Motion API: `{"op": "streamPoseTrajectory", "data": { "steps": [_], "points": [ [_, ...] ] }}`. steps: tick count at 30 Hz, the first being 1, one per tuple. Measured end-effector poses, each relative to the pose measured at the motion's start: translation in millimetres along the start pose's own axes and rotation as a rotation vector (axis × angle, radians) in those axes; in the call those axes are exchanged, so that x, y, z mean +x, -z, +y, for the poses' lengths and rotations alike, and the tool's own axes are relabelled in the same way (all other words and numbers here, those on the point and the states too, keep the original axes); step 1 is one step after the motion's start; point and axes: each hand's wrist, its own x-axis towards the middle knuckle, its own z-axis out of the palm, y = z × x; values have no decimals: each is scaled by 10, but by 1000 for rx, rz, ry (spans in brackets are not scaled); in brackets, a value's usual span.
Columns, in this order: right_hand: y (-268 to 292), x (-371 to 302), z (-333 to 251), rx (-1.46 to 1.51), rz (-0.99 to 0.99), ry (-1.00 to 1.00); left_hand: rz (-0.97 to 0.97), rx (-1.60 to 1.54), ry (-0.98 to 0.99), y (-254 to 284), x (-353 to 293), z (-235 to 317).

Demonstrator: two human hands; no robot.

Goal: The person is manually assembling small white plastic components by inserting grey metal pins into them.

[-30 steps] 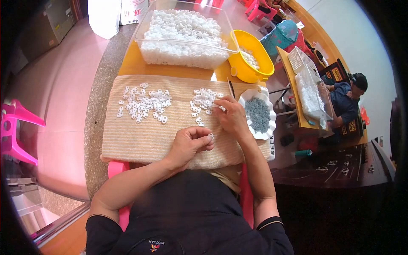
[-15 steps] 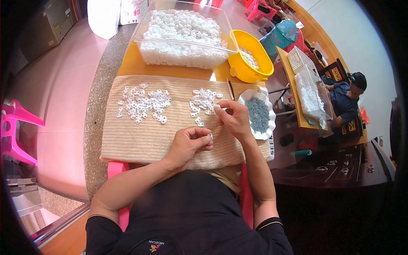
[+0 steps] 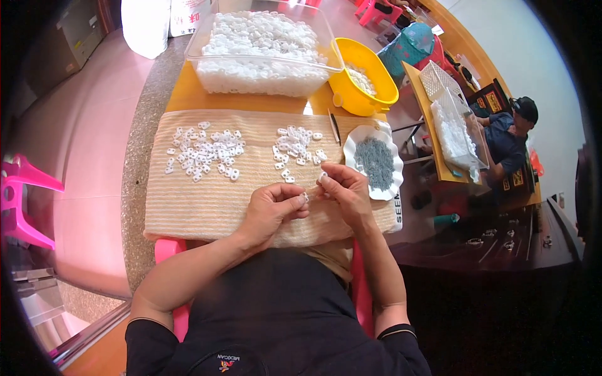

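My left hand [image 3: 276, 207] pinches a small white plastic piece [image 3: 305, 197] between thumb and forefinger, low over the striped towel. Close by on its right, my right hand [image 3: 345, 191] grips another small white plastic piece [image 3: 323, 177] in its fingertips. Beyond the hands lies a small pile of white two-holed pieces [image 3: 296, 145], and a larger pile of similar pieces [image 3: 207, 152] spreads to the left. A white scalloped dish [image 3: 397, 164] full of tiny grey parts [image 3: 375, 164] stands just right of my right hand. Fine detail of the held pieces is too small to tell.
A clear bin [image 3: 263, 78] heaped with white pieces stands at the back, beside a yellow basin [image 3: 376, 94]. Black-and-white tweezers [image 3: 334, 127] lie near the dish. The striped towel [image 3: 207, 213] covers the tabletop's front. A co-worker [image 3: 511, 135] sits far right behind another bin.
My right hand has come down from the small pile toward my left hand, its white piece still in the fingertips. My left hand keeps its pinch. The whole view has shifted slightly.
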Motion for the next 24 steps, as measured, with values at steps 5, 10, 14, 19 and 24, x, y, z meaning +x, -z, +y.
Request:
{"op": "streamPoseTrajectory", "data": {
  "steps": [5, 10, 14, 19, 24],
  "points": [
    [22, -41, 117, 5, -3, 12, 5, -5, 6, -4, 10, -9],
    [7, -79, 133, 42, -7, -29, 5, -15, 11, 10, 14, -21],
    [19, -106, 120, 74, -40, -58, 2, -15, 14, -12, 7, 2],
    [22, -115, 127, 82, -33, -94, 6, -22, 11, -5, 9, -5],
    [12, -121, 116, 77, -66, -98, 1, -15, 15, -9, 13, 3]
  ]
}}
